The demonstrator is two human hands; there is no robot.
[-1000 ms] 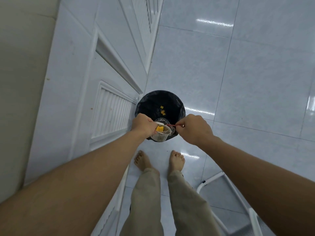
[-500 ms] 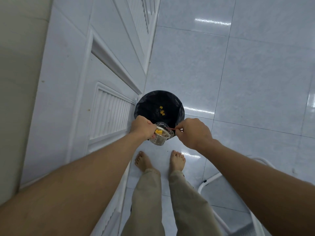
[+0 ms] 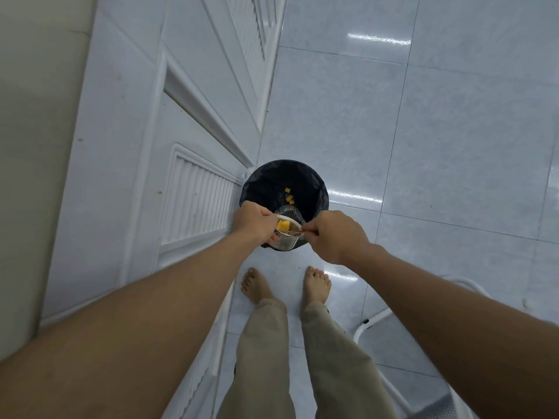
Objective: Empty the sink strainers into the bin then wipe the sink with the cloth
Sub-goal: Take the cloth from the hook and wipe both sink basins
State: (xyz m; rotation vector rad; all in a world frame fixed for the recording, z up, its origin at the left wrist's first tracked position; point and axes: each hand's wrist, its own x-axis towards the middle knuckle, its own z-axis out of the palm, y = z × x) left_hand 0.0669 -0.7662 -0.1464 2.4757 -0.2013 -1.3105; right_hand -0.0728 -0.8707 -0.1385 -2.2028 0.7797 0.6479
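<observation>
A round bin (image 3: 320,189) with a black liner stands on the floor against the white cabinet. Several yellow food bits (image 3: 289,195) lie inside it. My left hand (image 3: 252,223) grips a perforated metal sink strainer (image 3: 286,241) over the bin's near rim; a yellow chunk (image 3: 282,226) sits in it. My right hand (image 3: 334,232) pinches a thin stick-like tool (image 3: 305,228) whose tip reaches the strainer's rim. A second mesh strainer (image 3: 289,211) shows just behind, inside the bin; what holds it is hidden. No cloth or sink is in view.
White cabinet doors (image 3: 193,207) with a louvred panel run along the left. Glossy pale floor tiles (image 3: 423,146) spread to the right. My bare feet (image 3: 316,282) stand just before the bin. A white tubular frame (image 3: 378,322) stands at the lower right.
Both hands stay over the bin's near edge with little movement. The strainer has tipped slightly and the yellow chunk remains inside it. The camera view drifted a little.
</observation>
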